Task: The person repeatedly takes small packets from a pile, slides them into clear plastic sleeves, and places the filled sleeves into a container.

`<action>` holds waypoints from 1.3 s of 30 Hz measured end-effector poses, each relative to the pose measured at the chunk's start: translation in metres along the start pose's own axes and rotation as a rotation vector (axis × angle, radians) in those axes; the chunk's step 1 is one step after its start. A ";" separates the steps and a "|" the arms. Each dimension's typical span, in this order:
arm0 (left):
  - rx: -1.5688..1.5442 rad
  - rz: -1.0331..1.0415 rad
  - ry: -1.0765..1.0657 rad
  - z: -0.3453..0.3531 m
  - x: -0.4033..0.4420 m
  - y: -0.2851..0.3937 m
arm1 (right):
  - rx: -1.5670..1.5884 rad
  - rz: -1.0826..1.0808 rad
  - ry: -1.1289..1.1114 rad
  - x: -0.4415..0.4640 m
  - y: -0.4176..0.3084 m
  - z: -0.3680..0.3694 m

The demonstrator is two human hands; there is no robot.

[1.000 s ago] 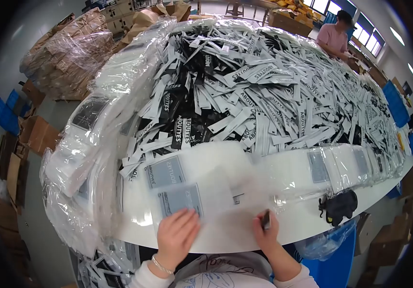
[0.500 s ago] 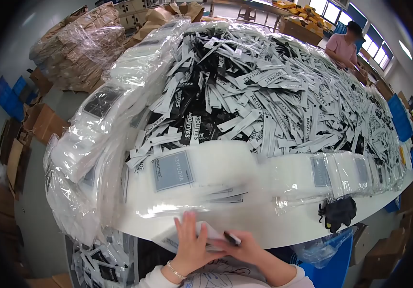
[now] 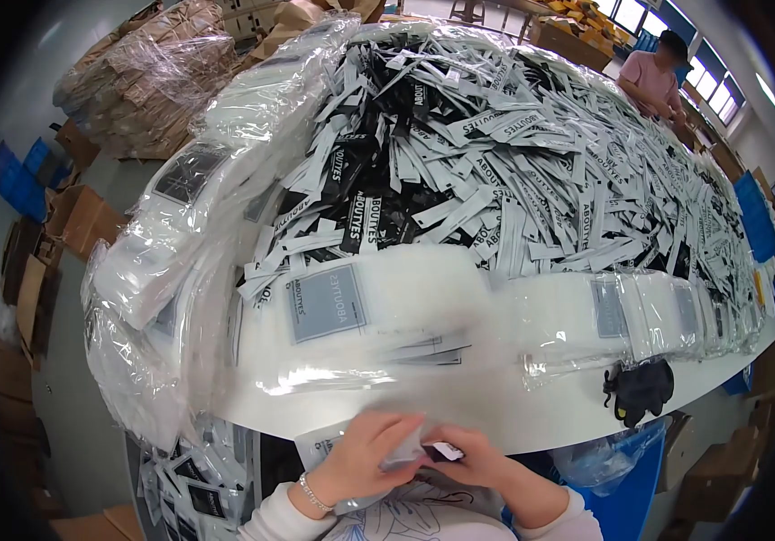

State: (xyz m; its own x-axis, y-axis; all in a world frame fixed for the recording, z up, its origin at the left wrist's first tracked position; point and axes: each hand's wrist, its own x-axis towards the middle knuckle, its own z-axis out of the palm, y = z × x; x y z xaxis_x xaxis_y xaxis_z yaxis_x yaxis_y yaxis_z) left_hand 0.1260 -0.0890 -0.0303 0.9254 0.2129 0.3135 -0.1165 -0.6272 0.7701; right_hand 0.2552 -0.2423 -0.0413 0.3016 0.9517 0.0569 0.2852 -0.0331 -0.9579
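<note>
Low at the table's near edge, my left hand (image 3: 371, 455) has its fingers closed round a translucent printed plastic bag (image 3: 320, 444). Close against it, my right hand (image 3: 477, 464) grips a small black-and-white packet (image 3: 444, 451) by the mouth of the bag. How far the packet reaches into the bag is hidden by my fingers. Just beyond the hands lies a thick stack of frosted plastic bags (image 3: 405, 293) with a grey printed panel. Behind that stack, a large heap of black and white stick packets (image 3: 531, 198) covers the table.
Wrapped bag bundles (image 3: 171, 261) line the left side, more bundles (image 3: 577, 316) the right. A black glove (image 3: 642, 389) rests near the front edge. Below are a bin of filled bags (image 3: 198, 478) and a blue bin (image 3: 626, 491). A person (image 3: 653, 81) stands far right.
My left hand has turned from spread fingers to closed round the bag and has come nearer my right hand. The packet in my right hand now shows more white.
</note>
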 end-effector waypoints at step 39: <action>0.309 0.126 0.131 0.014 0.002 -0.005 | -0.478 -0.274 -0.064 0.026 -0.033 -0.019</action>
State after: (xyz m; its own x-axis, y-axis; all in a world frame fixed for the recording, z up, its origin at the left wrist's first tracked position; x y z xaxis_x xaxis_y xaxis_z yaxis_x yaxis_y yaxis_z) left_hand 0.1336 -0.0963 -0.0412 0.8541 0.2015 0.4796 -0.0936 -0.8474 0.5227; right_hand 0.2711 -0.2226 -0.0025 0.1073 0.9611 0.2546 0.7310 0.0973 -0.6754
